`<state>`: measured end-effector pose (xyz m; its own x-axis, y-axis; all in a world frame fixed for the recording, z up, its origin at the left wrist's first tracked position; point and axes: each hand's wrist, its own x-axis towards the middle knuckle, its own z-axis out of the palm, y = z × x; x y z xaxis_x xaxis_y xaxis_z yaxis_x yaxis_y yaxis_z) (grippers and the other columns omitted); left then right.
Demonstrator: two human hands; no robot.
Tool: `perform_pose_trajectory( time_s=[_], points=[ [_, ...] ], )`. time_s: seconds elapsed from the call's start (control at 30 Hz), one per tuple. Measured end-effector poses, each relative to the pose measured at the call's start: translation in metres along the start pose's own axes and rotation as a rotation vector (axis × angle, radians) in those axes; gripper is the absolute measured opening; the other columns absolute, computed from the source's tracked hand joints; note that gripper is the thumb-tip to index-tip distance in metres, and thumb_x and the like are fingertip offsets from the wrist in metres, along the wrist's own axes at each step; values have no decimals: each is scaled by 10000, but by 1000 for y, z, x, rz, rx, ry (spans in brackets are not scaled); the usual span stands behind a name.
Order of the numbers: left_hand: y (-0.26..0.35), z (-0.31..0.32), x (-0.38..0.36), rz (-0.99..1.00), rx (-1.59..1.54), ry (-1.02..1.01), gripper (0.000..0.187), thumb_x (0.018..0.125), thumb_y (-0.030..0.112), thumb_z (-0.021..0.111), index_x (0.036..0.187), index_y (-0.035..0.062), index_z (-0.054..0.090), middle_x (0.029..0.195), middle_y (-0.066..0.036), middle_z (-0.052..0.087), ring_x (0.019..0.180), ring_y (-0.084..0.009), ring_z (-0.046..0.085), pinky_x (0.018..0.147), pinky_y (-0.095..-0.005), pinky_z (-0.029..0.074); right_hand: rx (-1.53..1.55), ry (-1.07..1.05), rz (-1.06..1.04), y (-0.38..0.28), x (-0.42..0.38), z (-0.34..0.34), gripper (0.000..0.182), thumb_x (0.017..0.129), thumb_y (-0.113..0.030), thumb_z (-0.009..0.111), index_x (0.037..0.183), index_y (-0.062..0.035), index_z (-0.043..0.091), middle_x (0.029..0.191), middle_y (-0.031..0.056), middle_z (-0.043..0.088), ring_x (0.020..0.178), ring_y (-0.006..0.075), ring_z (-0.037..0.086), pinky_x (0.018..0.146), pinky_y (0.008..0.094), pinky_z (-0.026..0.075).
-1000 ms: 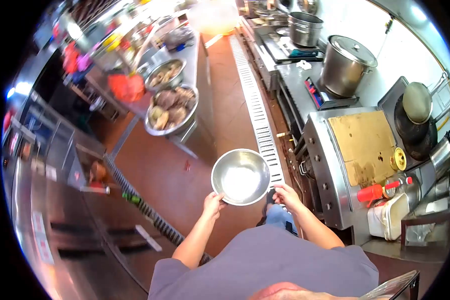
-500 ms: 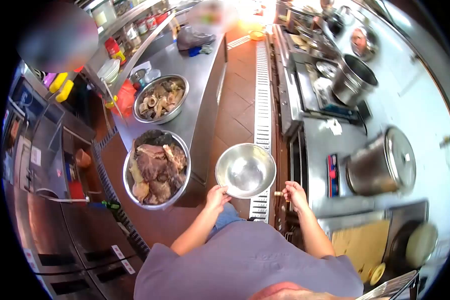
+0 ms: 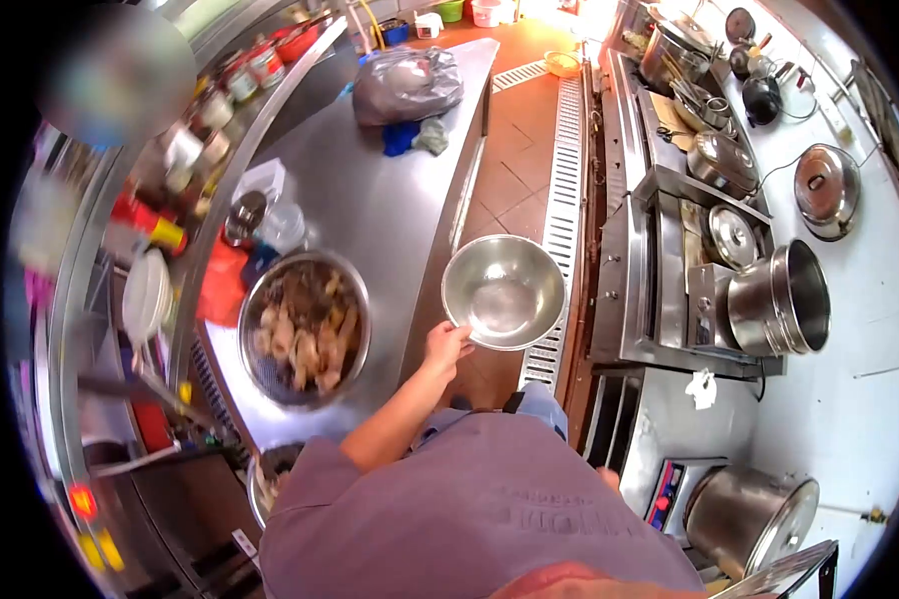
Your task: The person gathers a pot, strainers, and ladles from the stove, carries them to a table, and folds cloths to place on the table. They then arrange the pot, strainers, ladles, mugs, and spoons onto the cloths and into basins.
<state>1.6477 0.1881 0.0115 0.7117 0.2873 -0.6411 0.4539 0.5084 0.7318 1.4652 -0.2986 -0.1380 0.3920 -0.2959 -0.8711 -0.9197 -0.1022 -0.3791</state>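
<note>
My left hand grips the near rim of an empty steel mixing bowl, holding it out over the tiled aisle between the counter and the cooking line. My right hand is hidden behind my torso at my side; only a sliver of skin shows near my right hip. A large steel bowl of meat pieces sits on the steel counter just left of my left hand.
A tied plastic bag and cloths lie at the counter's far end. A floor drain grate runs along the aisle. Stock pots and lids stand on the cooking line at right. Shelves with containers line the left.
I have walked forward along the aisle. My right hand has let go of the bowl and dropped out of sight; my left hand alone carries it. The first meat bowl now lies behind me.
</note>
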Motion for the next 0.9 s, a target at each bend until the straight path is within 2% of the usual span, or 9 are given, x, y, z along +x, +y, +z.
perform_pose_trajectory(
  time_s=[0.1,0.27,0.4,0.57,0.6,0.73,0.8,0.83,0.9],
  points=[
    [33,40,91,-50,34,-32,80,880,109,599,950,79,575,948,-44,654,857,-169,627,806,-359,512,41,12,125,-30,33,12,155,805,-157,504,706,-50,555,562,83,512,453,210,508,380,335,377],
    [72,122,232,-83,-16,3,72,862,74,605,928,62,579,878,-45,634,805,-179,625,787,-348,523,-1,-87,155,-183,140,50,147,834,-186,528,757,-67,565,591,77,522,514,218,536,433,348,422],
    [156,197,301,-60,-212,99,40,821,68,624,843,47,599,794,-57,622,676,-178,610,619,-321,524,-28,-146,-4,-408,233,67,145,858,-210,547,798,-81,573,614,73,531,563,224,559,476,358,458],
    [263,242,387,193,-425,135,91,809,36,571,766,97,518,784,-47,605,697,-171,624,648,-344,563,-78,-263,-693,-804,299,80,136,929,-189,512,853,-84,554,639,34,561,507,144,536,421,295,429],
    [290,242,391,269,-474,209,98,813,67,584,759,115,517,788,-37,611,734,-159,628,638,-331,546,73,-338,-648,-875,317,79,104,891,-172,544,808,-109,540,641,3,540,467,99,474,394,239,366],
    [327,143,457,539,-883,424,42,817,95,580,779,94,561,826,-37,589,791,-150,587,709,-325,525,283,-345,-899,-1042,257,118,261,910,-78,551,1170,-62,532,777,14,580,606,59,497,512,180,384],
    [356,104,444,719,-1095,703,23,828,96,569,836,79,582,809,-46,594,733,-193,581,607,-336,477,191,-328,-920,-1066,286,127,293,923,-118,551,1208,-52,525,802,22,597,660,65,524,579,192,408],
    [314,31,450,627,-919,848,68,825,83,558,881,63,592,855,-69,620,759,-220,601,634,-340,484,102,-174,-844,-1062,275,146,265,932,-152,541,1174,-45,553,807,22,605,656,74,529,579,212,421],
    [328,12,433,569,-914,897,196,873,117,487,964,3,618,908,-105,647,810,-258,610,690,-349,498,70,-260,-714,-1024,335,146,197,931,-182,550,1072,-56,607,881,73,664,675,122,588,555,244,455]
  ],
)
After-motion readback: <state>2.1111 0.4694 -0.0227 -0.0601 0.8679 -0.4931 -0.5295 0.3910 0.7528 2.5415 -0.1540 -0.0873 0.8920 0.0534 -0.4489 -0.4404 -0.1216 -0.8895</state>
